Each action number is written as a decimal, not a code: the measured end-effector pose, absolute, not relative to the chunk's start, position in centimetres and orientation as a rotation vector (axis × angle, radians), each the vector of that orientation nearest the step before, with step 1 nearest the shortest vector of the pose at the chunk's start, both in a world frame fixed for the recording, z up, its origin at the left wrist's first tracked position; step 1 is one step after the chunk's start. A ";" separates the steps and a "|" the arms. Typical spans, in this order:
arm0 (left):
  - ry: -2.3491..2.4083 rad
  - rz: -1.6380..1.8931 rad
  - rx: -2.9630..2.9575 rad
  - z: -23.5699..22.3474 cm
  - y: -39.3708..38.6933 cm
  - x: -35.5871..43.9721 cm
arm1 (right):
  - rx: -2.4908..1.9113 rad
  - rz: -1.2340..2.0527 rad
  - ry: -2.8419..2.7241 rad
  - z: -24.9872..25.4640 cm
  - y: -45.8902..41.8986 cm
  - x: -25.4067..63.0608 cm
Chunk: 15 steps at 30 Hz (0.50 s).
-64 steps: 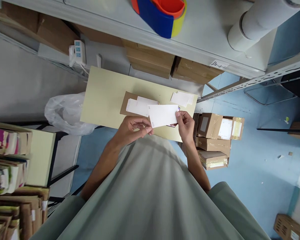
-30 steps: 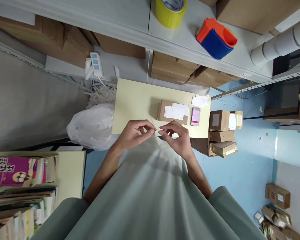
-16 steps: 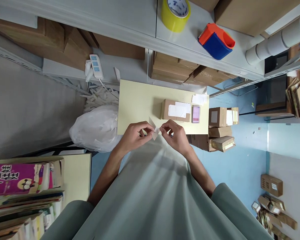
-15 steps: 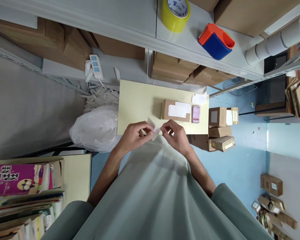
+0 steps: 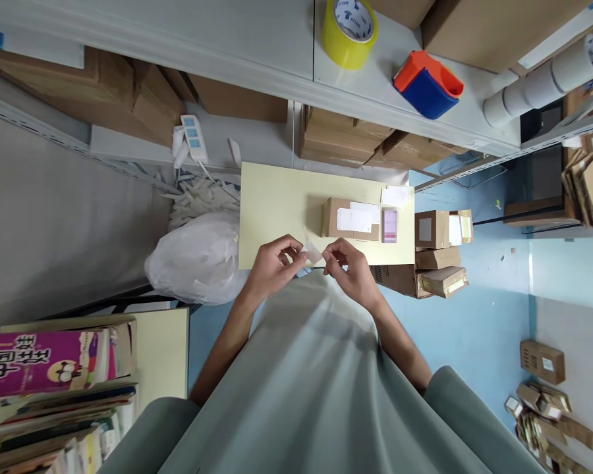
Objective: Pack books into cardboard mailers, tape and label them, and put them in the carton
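Observation:
Between my two hands is a small whitish slip, like a piece of label paper (image 5: 313, 251), held above the near edge of the pale yellow table (image 5: 277, 197). My left hand (image 5: 278, 263) pinches its left end between thumb and forefinger. At the other end, the fingertips of my right hand (image 5: 348, 266) close on the slip's right corner. Just beyond my right hand lies a brown cardboard box (image 5: 329, 217) with white labels (image 5: 358, 217) on top. A pinkish-purple phone-like rectangle (image 5: 389, 225) rests to the right of the box, below some white papers (image 5: 395, 195).
On the shelf above are yellow tape (image 5: 348, 49), a red-blue holder (image 5: 427, 85) and white rolls (image 5: 543, 82). A white plastic bag (image 5: 195, 260) and books (image 5: 39, 362) are at left. Stacked cartons (image 5: 439, 260) stand right of the table, above the blue floor (image 5: 494, 283).
The slip has turned and now shows less of its surface below my fingers. Both hands have shifted slightly right, still pinching it. The whole view has moved a little.

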<state>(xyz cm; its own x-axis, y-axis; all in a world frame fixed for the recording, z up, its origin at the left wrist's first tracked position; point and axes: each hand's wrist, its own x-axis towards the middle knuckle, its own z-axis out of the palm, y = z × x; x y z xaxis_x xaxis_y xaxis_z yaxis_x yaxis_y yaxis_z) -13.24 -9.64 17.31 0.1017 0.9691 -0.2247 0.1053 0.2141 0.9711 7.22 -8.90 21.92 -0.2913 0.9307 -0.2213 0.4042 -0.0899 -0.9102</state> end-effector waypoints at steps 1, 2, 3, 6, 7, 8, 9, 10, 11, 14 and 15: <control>1.314 0.924 1.138 16.7 -9.5 -13.5 | -1.463 1.370 -1.664 21.9 -8.8 7.4; 1.346 0.928 1.115 16.1 -9.4 -13.9 | -1.476 1.365 -1.635 21.8 -8.8 7.7; 1.392 0.933 1.090 15.3 -9.1 -14.3 | -1.490 1.360 -1.600 21.7 -8.7 8.0; 1.577 0.944 0.967 12.5 -8.2 -16.2 | -1.525 1.318 -1.482 21.5 -8.5 9.3; 1.650 0.946 0.893 11.5 -7.8 -16.9 | -1.533 1.291 -1.441 21.4 -8.4 9.8; 1.725 0.951 0.805 10.6 -7.3 -17.8 | -1.540 1.265 -1.401 21.5 -8.4 10.2; 1.792 0.965 0.717 9.9 -6.8 -18.8 | -1.544 1.240 -1.361 21.5 -8.3 10.6; 1.850 0.994 0.638 9.2 -6.3 -19.9 | -1.547 1.221 -1.324 21.6 -8.3 10.9; 1.896 1.032 0.580 8.8 -5.8 -21.1 | -1.548 1.209 -1.293 21.7 -8.3 11.1; 1.980 1.127 0.485 8.7 -4.3 -25.6 | -1.545 1.215 -1.247 22.0 -8.3 11.3; 1.957 1.151 0.485 9.0 -3.9 -27.0 | -1.544 1.225 -1.244 22.0 -8.3 11.3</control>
